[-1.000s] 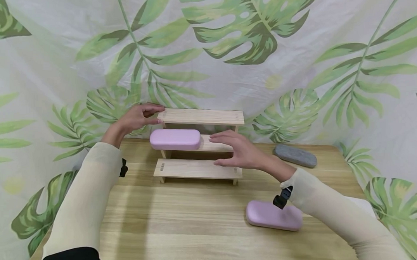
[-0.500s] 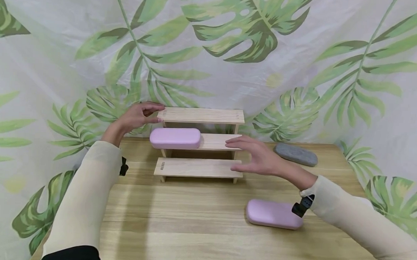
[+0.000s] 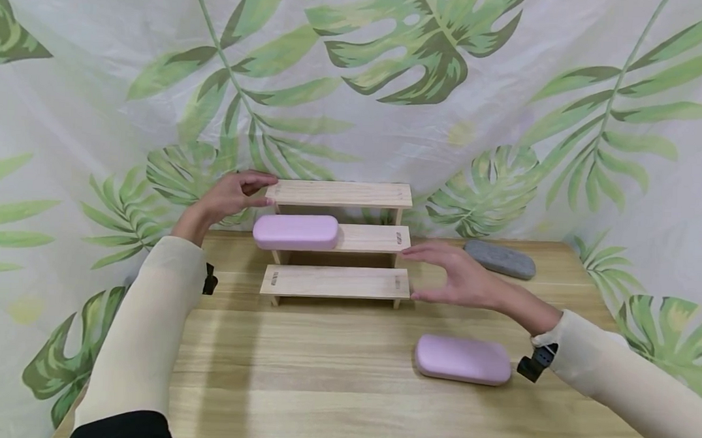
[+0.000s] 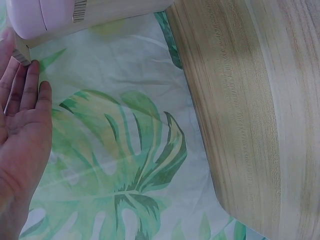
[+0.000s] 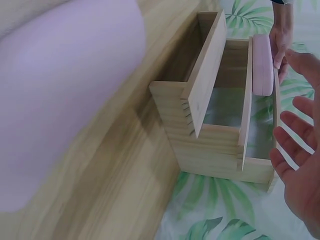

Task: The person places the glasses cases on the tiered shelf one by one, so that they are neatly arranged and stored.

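Note:
A three-tier wooden shelf stands at the back of the table. My left hand holds the left end of its top board between thumb and fingers; in the left wrist view those fingers reach the board's corner. On the left half of the middle tier lies a pink glasses case. My right hand holds nothing, its thumb and fingers spread apart just beyond the right ends of the lower boards. A second pink glasses case lies on the table, below the right hand and beside its wrist.
A grey glasses case lies at the table's back right, behind the right hand. Leaf-printed cloth hangs directly behind the shelf. Bare wooden table top extends in front of it.
My right hand has moved right and slightly toward me, from over the shelf's right half to beside its right end. My left hand, the shelf and the cases stay put.

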Demonstrator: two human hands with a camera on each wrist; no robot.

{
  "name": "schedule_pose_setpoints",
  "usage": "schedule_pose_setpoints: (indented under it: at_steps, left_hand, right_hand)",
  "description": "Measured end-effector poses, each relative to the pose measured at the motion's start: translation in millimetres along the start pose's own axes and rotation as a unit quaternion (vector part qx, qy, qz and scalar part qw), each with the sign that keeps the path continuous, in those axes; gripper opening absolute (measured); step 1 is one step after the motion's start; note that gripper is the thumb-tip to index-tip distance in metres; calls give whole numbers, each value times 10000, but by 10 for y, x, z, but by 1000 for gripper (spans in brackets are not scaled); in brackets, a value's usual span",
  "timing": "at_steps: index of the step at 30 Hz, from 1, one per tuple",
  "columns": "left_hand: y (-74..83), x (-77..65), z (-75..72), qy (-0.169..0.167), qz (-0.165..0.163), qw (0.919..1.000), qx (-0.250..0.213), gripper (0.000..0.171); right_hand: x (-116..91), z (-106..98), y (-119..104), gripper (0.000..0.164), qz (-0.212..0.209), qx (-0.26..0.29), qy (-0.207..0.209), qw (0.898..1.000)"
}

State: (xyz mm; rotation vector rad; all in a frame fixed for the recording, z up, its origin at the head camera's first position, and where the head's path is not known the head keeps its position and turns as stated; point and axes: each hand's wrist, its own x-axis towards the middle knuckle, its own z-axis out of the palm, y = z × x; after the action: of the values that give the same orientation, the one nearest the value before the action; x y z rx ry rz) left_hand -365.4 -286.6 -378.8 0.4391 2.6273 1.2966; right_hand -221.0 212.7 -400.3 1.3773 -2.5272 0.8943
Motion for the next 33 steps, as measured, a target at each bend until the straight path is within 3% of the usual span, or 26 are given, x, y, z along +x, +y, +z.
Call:
schedule_pose_setpoints:
  at_steps: [5,13,22,33]
  left_hand:
    - [30,0,1,-52,-48,9999,-72,56]
    - [250,-110,12,-86,-160,9996,-200,54]
    - [31,-6,5,1,-31,9998,-173,57]
    - [23,-16,10,39,2,9999,-101,57]
  right_hand:
    - [-119,5,-1,66,67,-31,-125,9999]
    - [-299,16,28,68,134,-92,-175,9997]
    - [-500,27,17,70,320,-259,-344,9986]
    - [-783,119,63,71,563,-245,-532,9967]
